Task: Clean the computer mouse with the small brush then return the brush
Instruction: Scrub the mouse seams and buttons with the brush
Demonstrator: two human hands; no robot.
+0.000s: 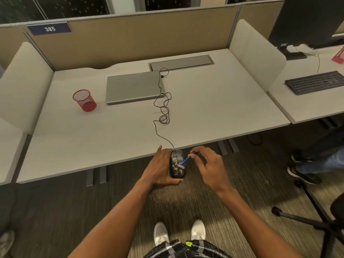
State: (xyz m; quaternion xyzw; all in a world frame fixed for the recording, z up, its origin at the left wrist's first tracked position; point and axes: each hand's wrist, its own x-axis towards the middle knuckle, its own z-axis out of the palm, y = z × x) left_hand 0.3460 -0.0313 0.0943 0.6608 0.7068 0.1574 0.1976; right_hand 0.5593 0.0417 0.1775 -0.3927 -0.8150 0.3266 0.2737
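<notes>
Left hand: the left hand (161,167) is wrapped around the side of the mouse and holds it up, just past the near edge of the desk, low in the middle of the frame.
Right hand: the right hand (208,165) pinches the small brush by its handle with the fingertips; the other fingers are spread loose.
Mouse: the mouse (177,167) is dark with little gold flecks on its back. It sits in the left hand, not on the desk.
Brush: the small brush (185,161) is blue. Its bristle end touches the top of the mouse, near the buttons.
Cord: a thin black cord (163,108) runs from the mouse up the middle of the desk in messy loops, past the closed laptop (134,87).
Red cup: a red mesh cup (84,100) stands at the left of the desk (223,108), well apart from the hands. I think the brush may go back there, but I cannot tell for sure.
Done so far: the brush is picked up and the brushing is going on.
Left to do: I think 2 things are left: finish brushing the mouse, then put the brush back. I cannot tell how clean the mouse is.
</notes>
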